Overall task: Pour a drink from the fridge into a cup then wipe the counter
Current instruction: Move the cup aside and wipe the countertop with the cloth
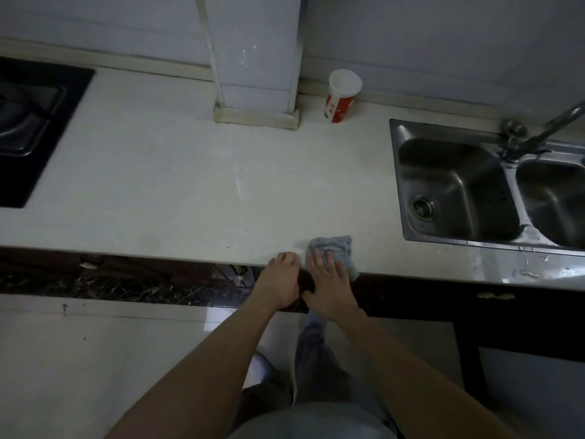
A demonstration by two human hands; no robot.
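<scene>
Cup, cloth and counter as we see them.
We see a red-and-white paper cup (342,96) standing upright at the far edge of the pale counter (177,172), by the wall. A crumpled blue-grey cloth (335,248) lies at the counter's near edge, one corner hanging over it.

Dim, soft-focus wide-angle view, edges bowed, faint glare on the sink (456,185)

The pale table (164,172) runs left to right; a crumpled blue cloth (334,248) lies at its near edge under the right hand (329,280); the left hand (280,277) rests on that edge just beside it; a red-and-white paper cup (341,96) stands upright well beyond both hands, against the wall.
</scene>
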